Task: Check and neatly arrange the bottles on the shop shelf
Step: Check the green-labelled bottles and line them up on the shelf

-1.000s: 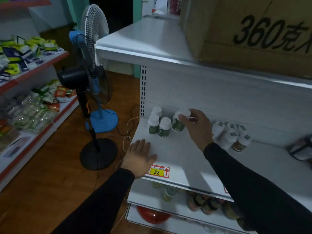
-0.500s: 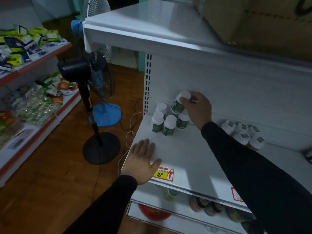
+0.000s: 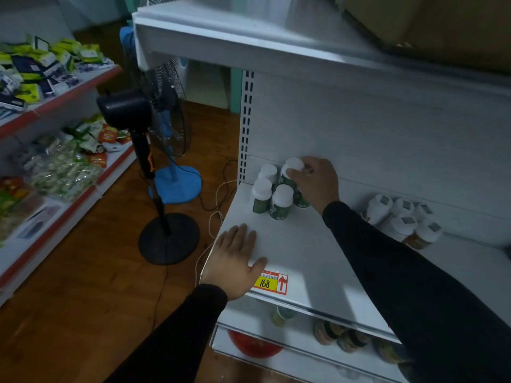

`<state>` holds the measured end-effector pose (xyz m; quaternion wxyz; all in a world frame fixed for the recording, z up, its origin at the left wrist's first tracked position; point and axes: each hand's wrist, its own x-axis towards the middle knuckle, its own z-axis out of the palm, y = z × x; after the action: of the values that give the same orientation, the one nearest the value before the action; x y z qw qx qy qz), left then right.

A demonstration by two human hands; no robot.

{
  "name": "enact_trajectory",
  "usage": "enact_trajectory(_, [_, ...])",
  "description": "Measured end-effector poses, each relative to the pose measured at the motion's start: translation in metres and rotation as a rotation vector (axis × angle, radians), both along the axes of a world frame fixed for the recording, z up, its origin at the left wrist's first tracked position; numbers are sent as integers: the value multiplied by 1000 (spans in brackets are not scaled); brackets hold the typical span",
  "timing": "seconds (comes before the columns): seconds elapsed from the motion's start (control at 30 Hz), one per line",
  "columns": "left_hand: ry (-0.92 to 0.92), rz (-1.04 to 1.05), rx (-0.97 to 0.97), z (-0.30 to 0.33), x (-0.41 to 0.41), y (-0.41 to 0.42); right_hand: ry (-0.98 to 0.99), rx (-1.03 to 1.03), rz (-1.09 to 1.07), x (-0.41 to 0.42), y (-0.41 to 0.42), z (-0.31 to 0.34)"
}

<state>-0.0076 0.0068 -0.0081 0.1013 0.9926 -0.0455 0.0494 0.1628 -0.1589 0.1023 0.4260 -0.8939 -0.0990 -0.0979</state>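
Note:
Several small green bottles with white caps (image 3: pixel 280 201) stand clustered at the back left corner of the white shelf (image 3: pixel 298 252). My right hand (image 3: pixel 315 182) grips one green bottle (image 3: pixel 290 170) by its cap, raised above the others at the back of the cluster. My left hand (image 3: pixel 235 261) rests flat, fingers straight, on the shelf's front left corner beside the price tag (image 3: pixel 272 281). A second group of white-capped bottles (image 3: pixel 401 219) leans further right on the same shelf.
A black standing fan (image 3: pixel 149 150) and a blue fan base (image 3: pixel 177 183) stand on the wooden floor left of the shelf, with cables trailing. A red-edged rack of packets (image 3: pixel 55 111) runs along the left. Jars (image 3: pixel 340 334) sit on the lower shelf. A cardboard box (image 3: pixel 431 23) is on top.
My right hand lifted the bottle it holds from beside the cluster up over its back row. The view shifted downward and closer. My left hand stayed on the shelf corner.

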Motion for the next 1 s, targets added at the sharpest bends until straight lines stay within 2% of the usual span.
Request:
enact_trajectory(0.33, [-22,12,19,-2,1,-1,63,-196,-156,19,6,-32])
enact_trajectory(1.0, [-60,20,15,-5,1,0,122,-124,-186,25,5,-44])
